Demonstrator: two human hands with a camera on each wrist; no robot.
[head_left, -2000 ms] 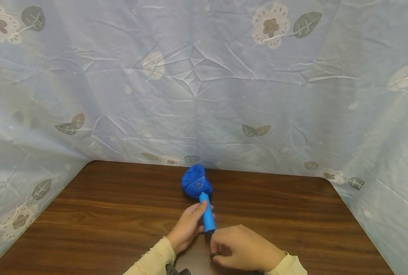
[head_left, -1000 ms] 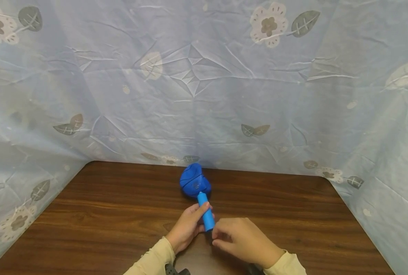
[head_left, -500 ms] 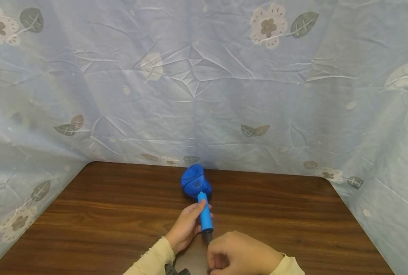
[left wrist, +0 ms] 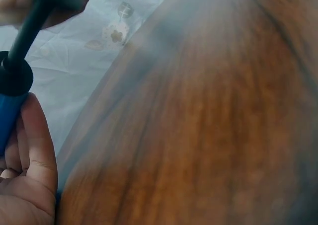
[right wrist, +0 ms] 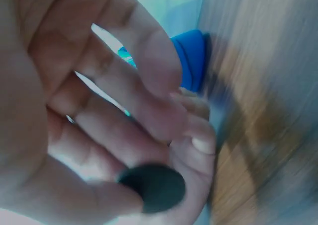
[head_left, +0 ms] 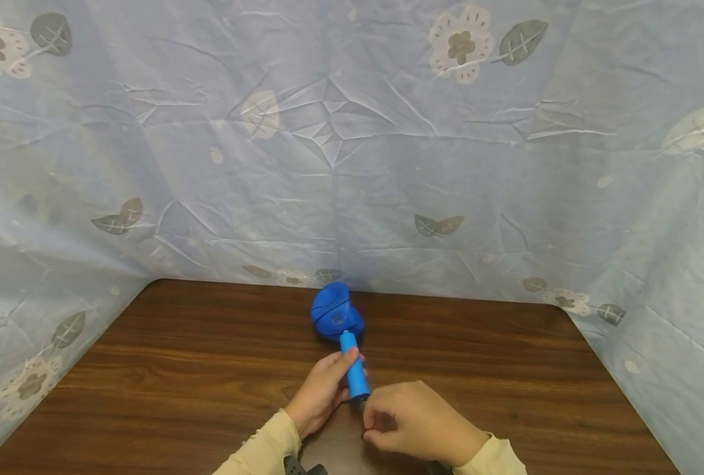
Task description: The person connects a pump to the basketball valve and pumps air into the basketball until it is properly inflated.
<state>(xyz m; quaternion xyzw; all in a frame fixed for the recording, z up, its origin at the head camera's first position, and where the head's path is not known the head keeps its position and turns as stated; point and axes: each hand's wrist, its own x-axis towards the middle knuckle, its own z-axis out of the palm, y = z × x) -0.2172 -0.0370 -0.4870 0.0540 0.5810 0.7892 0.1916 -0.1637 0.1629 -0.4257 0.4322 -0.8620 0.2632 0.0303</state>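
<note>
A blue, partly collapsed ball with black lines lies near the back of the wooden table. The nozzle end of a light blue hand pump meets its near side. My left hand grips the pump's barrel, thumb along the top. My right hand holds the pump's black handle, with the thumb against one end of it in the right wrist view. Between barrel and handle, the black rod shows in the left wrist view.
Pale blue floral fabric hangs behind the table and along both sides. Dark wrist gear shows by the left sleeve at the bottom of the head view.
My right hand has moved back and forth along the pump's line; since half a second ago it has pushed forward, and less rod shows. The left hand and ball stay nearly in place.
</note>
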